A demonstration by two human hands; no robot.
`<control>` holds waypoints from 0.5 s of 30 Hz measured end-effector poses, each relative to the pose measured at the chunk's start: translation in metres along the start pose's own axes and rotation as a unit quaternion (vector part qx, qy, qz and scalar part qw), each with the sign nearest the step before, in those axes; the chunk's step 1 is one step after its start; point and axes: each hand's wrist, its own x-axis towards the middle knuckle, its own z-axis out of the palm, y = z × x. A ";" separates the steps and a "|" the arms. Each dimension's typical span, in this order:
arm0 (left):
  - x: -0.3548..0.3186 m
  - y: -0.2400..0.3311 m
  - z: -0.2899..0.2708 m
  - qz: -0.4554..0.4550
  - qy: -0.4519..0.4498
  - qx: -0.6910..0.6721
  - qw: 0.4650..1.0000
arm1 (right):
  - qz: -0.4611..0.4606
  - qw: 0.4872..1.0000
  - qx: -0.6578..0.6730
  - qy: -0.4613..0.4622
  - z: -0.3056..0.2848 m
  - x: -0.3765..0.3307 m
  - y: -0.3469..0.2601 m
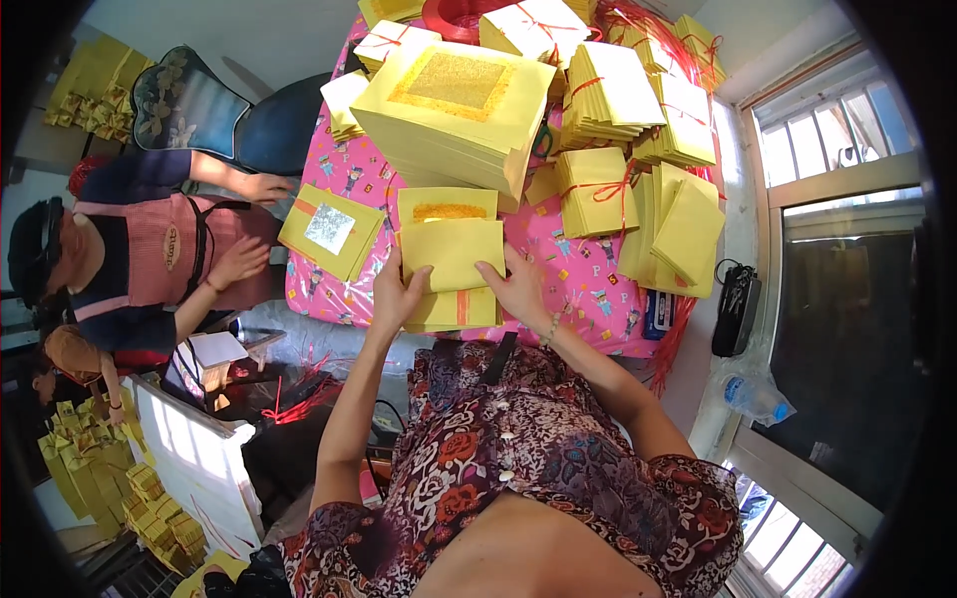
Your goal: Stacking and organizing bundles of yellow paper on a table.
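Note:
A folded sheet of yellow paper (452, 249) lies between my hands at the near side of the table. My left hand (397, 296) grips its left edge, thumb on top. At the right edge my right hand (518, 289) does the same, its thumb near the lower corner. The fingers under the paper are partly hidden. Beneath and nearer to me shows yellow paper with an orange-red band (462, 307). Just beyond the sheet, more yellow paper carries an orange patterned patch (449, 211).
A tall stack of yellow paper (439, 149) stands beyond my hands on the pink tablecloth (588, 269). Tied yellow bundles (598, 189) crowd the right. At left lies yellow paper with a silvery square (329, 229), beside a co-worker's hands (239, 262). A plastic bottle (753, 397) lies by the window.

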 end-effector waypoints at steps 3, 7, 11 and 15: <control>0.000 -0.012 0.011 0.021 0.045 -0.093 0.994 | -0.070 0.991 -0.104 0.047 -0.001 0.007 -0.007; 0.002 -0.010 0.011 -0.031 0.040 -0.169 0.984 | -0.079 0.996 -0.036 0.026 -0.001 0.012 -0.003; -0.001 -0.005 0.015 -0.013 0.078 -0.074 0.994 | 0.064 0.993 0.084 -0.048 -0.001 0.020 0.005; -0.003 0.012 0.013 -0.014 0.088 -0.045 0.995 | 0.020 0.982 0.189 -0.002 0.006 0.033 0.013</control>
